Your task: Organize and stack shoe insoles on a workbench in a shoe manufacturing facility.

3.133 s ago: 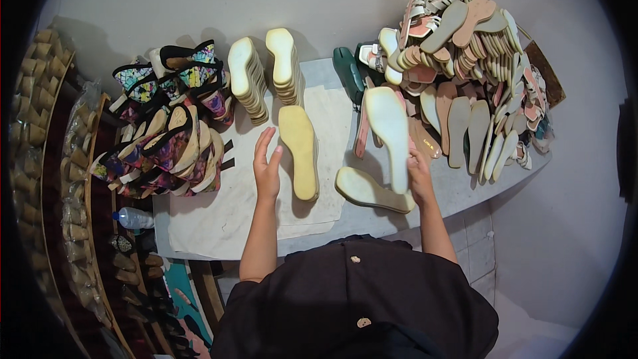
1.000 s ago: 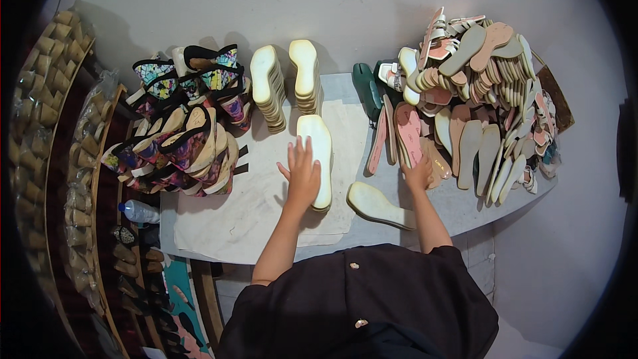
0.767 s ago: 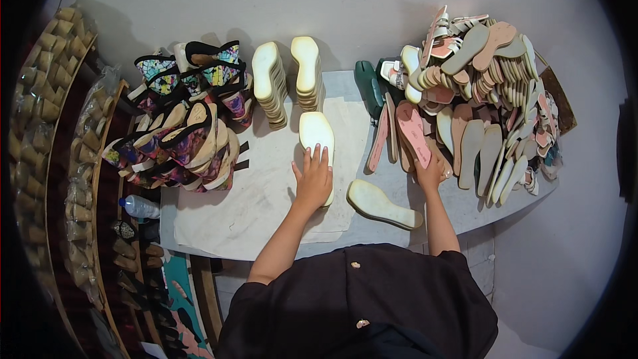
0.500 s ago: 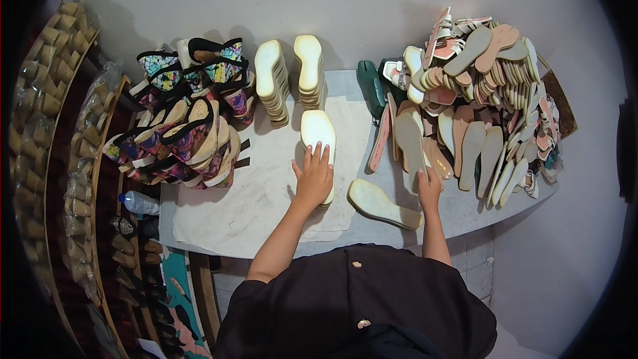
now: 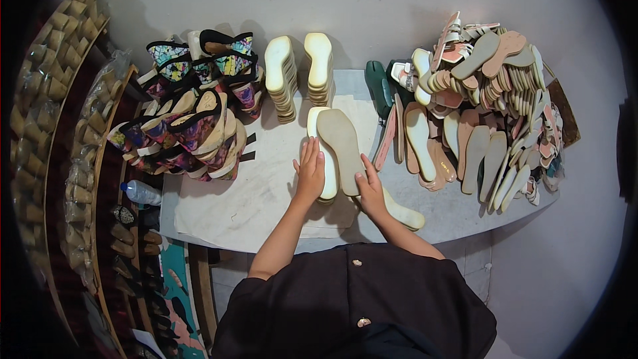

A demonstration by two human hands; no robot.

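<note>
A beige-grey shoe sole [image 5: 339, 149] is gripped along its lower right edge by my right hand [image 5: 371, 189]. It overlaps a pale cream sole [image 5: 314, 121] that tops a small pile in front of me. My left hand [image 5: 310, 171] lies on the left side of that pile with its fingers stretched out. Below my right wrist, another cream sole [image 5: 403, 214] lies on the table, partly hidden by my forearm. Two tall stacks of cream soles, a left stack [image 5: 279, 60] and a right stack [image 5: 319, 60], stand beyond the pile.
Patterned wedge sandals [image 5: 199, 119] are heaped at the left. A large heap of soles and strappy sandals [image 5: 478, 93] fills the right, beside a green shoe last [image 5: 379, 90]. White paper [image 5: 226, 209] covers part of the table. A water bottle [image 5: 143, 193] and shelves of wooden heels [image 5: 50, 100] stand left.
My right hand has brought the beige-grey sole from the right heap leftward over the pile. My left hand has slid to the pile's left side.
</note>
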